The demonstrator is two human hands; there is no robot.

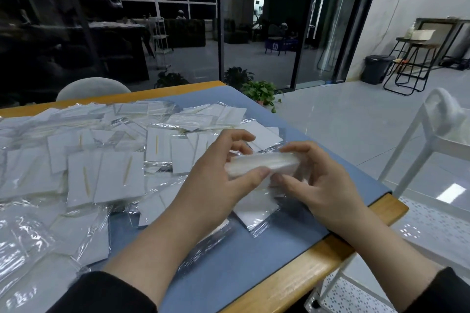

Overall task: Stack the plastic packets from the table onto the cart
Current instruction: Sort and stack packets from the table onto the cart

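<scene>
While both of my hands work above the blue mat [254,256], I hold one small bundle of packets [262,163] between them, raised just over the mat's right part. My left hand [216,180] grips the bundle's left end, thumb pressed along the near edge and fingers curled over the far side. My right hand [320,185] grips the right end, fingers bent over the top, thumb tucked beneath.

Item, bundle: several flat packets pressed together edge-on, white and pale, wrapped in clear glossy film; I cannot count the layers.

Item, loose packets [106,175]: a wide heap left of the bundle, covering most of the mat; too many and too overlapped to count. Each is a clear crinkled sleeve holding a white card; four show a thin yellowish stick lying on the card. One packet [256,208] lies flat directly beneath the bundle.

Item, table [305,269]: one, wooden-edged, under the mat.

Item, cart [427,213]: one, white metal with perforated shelves, just beside the table's right edge, right of the bundle.

Item, sleeves: two, dark, at my wrists.

Beyond the bundle: one grey chair back [92,87], potted plants [262,93] by the glass wall, one dark bin [376,68], two stools [409,66].
</scene>
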